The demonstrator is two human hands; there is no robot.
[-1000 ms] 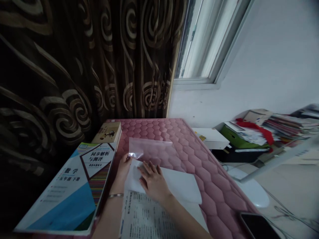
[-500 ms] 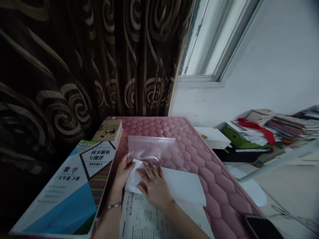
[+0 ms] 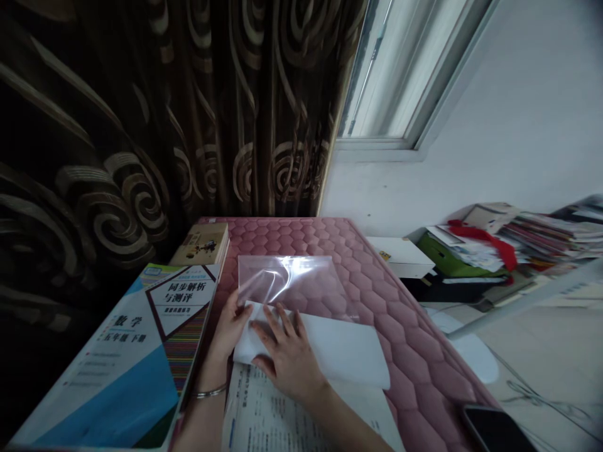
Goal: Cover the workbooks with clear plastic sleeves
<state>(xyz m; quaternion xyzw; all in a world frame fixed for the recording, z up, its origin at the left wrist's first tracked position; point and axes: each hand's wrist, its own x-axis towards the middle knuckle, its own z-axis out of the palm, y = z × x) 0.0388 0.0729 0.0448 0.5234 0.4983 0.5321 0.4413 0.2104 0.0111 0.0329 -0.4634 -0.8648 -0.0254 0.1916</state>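
Note:
A white blank sheet or book cover (image 3: 343, 351) lies over the upper part of a booklet with printed pages (image 3: 266, 408). My right hand (image 3: 289, 358) rests flat on the white sheet with its fingers spread. At the sheet's upper left corner, my left hand (image 3: 230, 329) pinches the edge, its thumb on top; the other fingers are partly hidden. A clear plastic book cover (image 3: 301, 285) extends from beyond the sheet's far edge, shiny and slightly rippled near my left fingertips. Whether my left hand also grips the plastic, I cannot tell.
A maths workbook (image 3: 117, 358) lies on the left, with a brown book stack (image 3: 200, 245) behind it. The padded pink tabletop (image 3: 414, 351) carries a phone (image 3: 494, 427) at front right. Papers (image 3: 471, 251) are piled beyond the right edge; a dark curtain (image 3: 264, 113) hangs behind.
The clear plastic has shifted and now shows a bright glare and ripples near my left hand. Both hands have stayed almost in place, and the view has shifted slightly.

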